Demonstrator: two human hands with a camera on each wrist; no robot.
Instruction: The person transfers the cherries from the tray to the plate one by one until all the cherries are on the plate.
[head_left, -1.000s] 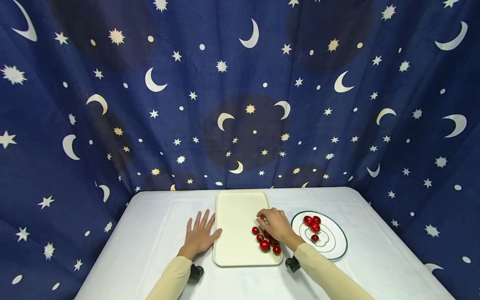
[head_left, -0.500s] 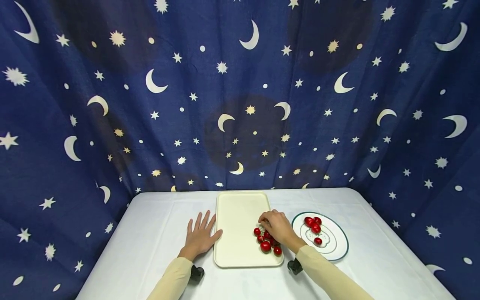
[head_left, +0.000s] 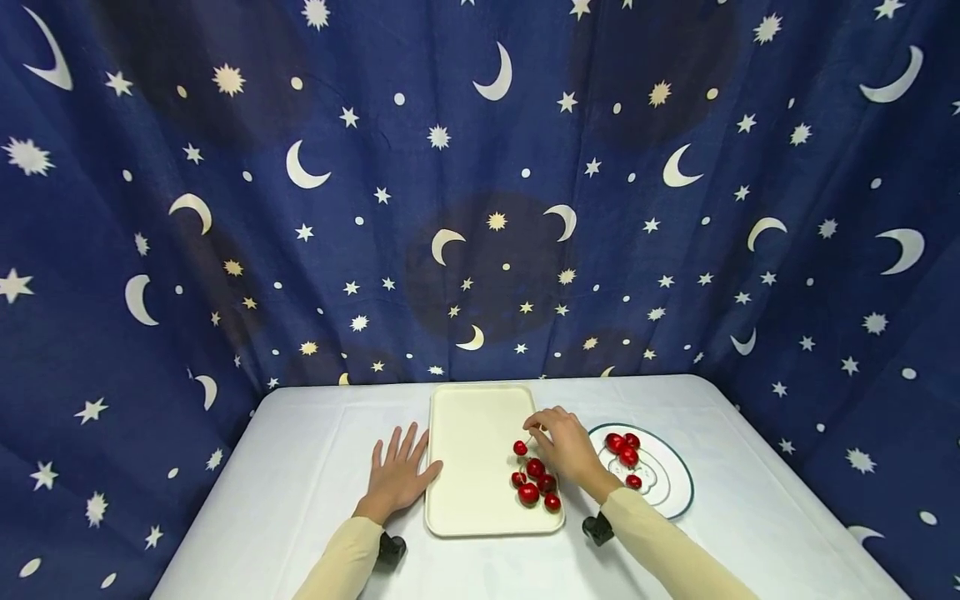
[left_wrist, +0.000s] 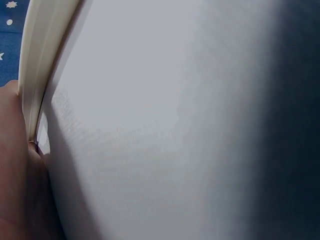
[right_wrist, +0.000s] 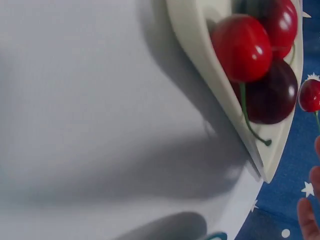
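Observation:
Beside the cream tray (head_left: 471,467) my left hand (head_left: 397,482) lies flat with fingers spread, its thumb touching the left rim. Over the tray's right side, my right hand (head_left: 566,446) pinches a small red cherry (head_left: 520,447) by its stem. The same cherry (right_wrist: 310,95) hangs clear of the tray in the right wrist view, where only a few fingertips (right_wrist: 307,220) show. Below it, several red and dark cherries (head_left: 528,495) cluster at the tray's lower right. One of them has a green stem (right_wrist: 246,107).
Right of the tray stands a white oval plate (head_left: 678,483) with a dark green rim, bearing several red cherries (head_left: 628,457). A white cloth (head_left: 315,450) covers the table. Behind hangs a dark blue curtain (head_left: 360,275) with moons and stars.
My right hand has reached down among the cherries, then risen slightly rightward with one cherry lifted by its stem. The lowest cherry on the plate has shifted slightly. My left hand stays put.

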